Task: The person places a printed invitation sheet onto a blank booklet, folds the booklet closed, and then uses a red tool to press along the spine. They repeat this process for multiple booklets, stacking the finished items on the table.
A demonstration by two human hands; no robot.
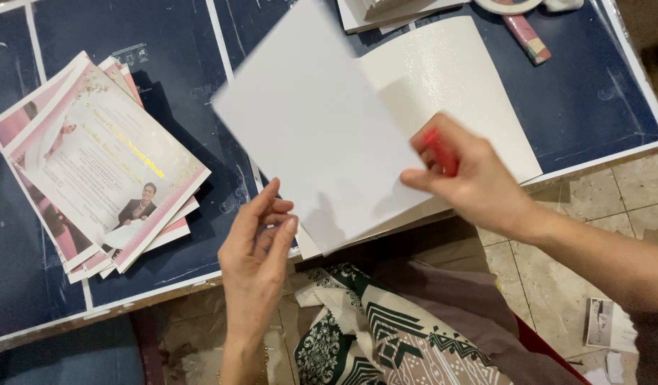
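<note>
Right hand (468,182), clenched on a red glue stick (441,152), pinches the white card (315,135) at frame centre; left hand (258,246) released, fingertips touching its lower edge; judged mid-gluing.

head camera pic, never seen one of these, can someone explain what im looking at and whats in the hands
There is only one picture, taken by a camera worn on a person's head and looking down at their own two bare hands. No machine is involved.

The right hand pinches a white sheet at its edge, with something small and red tucked in the fingers; I cannot tell what it is. The left hand is open, beside the sheet's lower edge, holding nothing.

Under the sheet lies a glossy white board on a dark blue work surface. To the left sits a fanned stack of pink printed cards. At the top edge is a striped stick-like object. Patterned green and white cloth lies below the surface's edge.
</note>
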